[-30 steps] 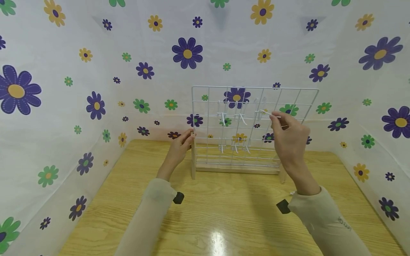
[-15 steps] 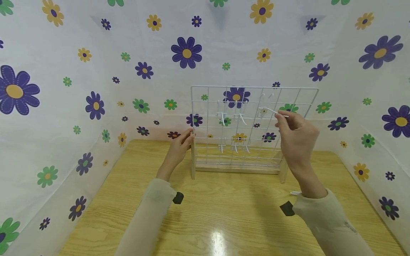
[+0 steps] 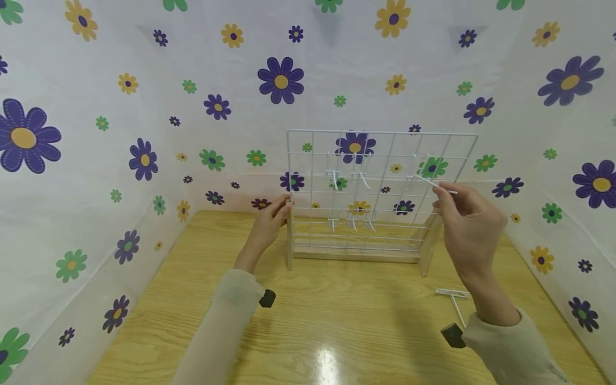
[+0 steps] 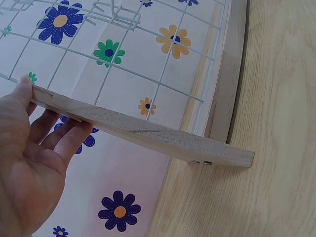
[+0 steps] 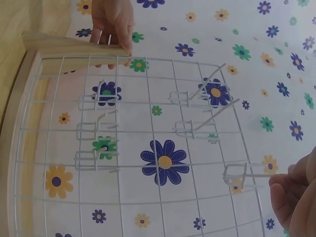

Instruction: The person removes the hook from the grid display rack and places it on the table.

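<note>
A white wire grid [image 3: 375,131] stands upright in a wooden base. My left hand [image 3: 266,223] grips its left wooden upright [image 4: 143,123], thumb on one face and fingers on the other. My right hand [image 3: 474,230] pinches the prong of a white wire hook [image 3: 425,181] between thumb and fingertips. The hook's bracket end overlaps the grid's upper right part; in the right wrist view this hook [image 5: 256,175] lies across the grid's top edge. Two similar hooks [image 3: 335,179] hang left of it in an upper row, and three hooks [image 3: 353,223] hang lower down.
Another white hook [image 3: 452,292] lies on the wooden table [image 3: 337,315], near my right forearm. The right wooden upright [image 3: 428,248] is partly behind the right hand. Flower-patterned white sheeting [image 3: 308,59] encloses the back and both sides.
My right hand has moved right and a little down with the hook, away from the hooks in the upper row. The hook on the table now shows more fully. My left hand stays put.
</note>
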A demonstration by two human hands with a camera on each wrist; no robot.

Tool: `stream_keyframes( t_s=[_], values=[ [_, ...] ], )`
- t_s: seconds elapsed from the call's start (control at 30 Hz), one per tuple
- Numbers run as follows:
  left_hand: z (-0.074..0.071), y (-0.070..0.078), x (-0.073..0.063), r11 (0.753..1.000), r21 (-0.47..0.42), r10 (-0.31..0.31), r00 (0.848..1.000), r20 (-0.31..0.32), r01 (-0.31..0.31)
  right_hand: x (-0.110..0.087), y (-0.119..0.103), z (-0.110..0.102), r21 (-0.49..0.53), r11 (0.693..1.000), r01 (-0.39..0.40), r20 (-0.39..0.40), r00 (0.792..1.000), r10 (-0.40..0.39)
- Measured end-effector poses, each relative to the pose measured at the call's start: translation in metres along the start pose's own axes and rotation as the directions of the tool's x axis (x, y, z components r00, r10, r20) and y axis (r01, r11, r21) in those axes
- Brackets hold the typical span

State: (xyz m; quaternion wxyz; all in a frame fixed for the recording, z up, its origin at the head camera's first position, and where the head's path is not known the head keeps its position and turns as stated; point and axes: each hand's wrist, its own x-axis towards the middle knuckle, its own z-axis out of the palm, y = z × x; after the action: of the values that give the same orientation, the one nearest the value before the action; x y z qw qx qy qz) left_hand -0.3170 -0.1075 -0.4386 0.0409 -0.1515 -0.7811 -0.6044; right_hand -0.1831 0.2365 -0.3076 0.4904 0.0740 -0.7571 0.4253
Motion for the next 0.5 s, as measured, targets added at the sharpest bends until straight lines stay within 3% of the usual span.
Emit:
stream_keyframes(
  t_s=[0.5],
  values=[
    [0.001, -0.001, 0.0, 1.0, 0.0, 0.0, 1.0, 0.008, 0.0, -0.017, 0.009, -0.028, -0.049, 0.999, -0.014, -0.028, 1.0, 0.013]
  ],
)
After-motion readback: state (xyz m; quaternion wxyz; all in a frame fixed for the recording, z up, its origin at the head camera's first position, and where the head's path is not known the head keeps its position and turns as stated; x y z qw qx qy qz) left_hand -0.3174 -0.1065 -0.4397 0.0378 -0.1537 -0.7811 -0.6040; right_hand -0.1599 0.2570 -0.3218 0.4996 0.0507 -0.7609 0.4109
